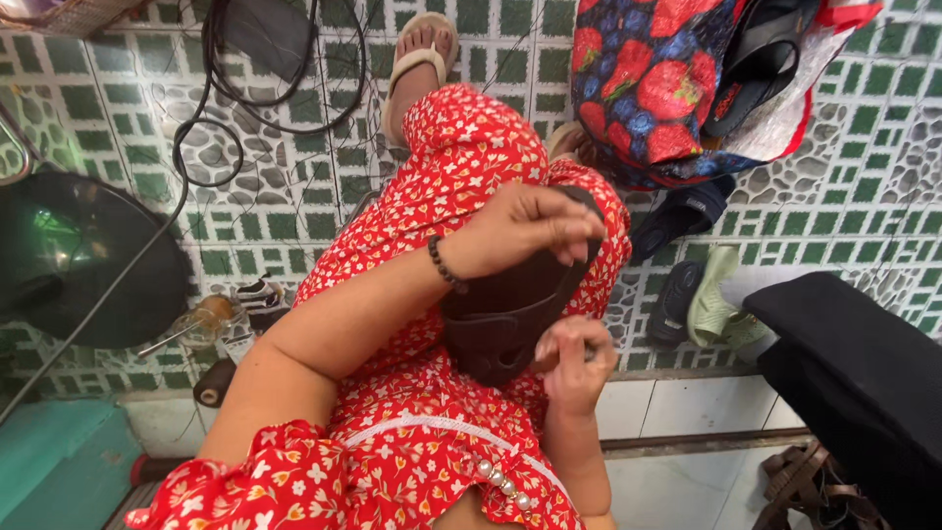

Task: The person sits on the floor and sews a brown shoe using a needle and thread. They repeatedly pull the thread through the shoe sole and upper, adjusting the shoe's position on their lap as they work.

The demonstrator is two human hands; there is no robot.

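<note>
Left to right: your left hand (525, 231), fingers curled, clamps the upper edge of the black sandal (510, 294) resting on your lap; your right hand (574, 363) pinches shut beside its lower edge, touching it. Green sandals (716, 309) lie on the tiled floor (863, 177) beyond.

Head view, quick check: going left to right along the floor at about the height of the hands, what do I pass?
Dark round base → glass jar → black sandal, with left hand on top and right hand below → dark slipper → pale green slipper → black cloth.
</note>
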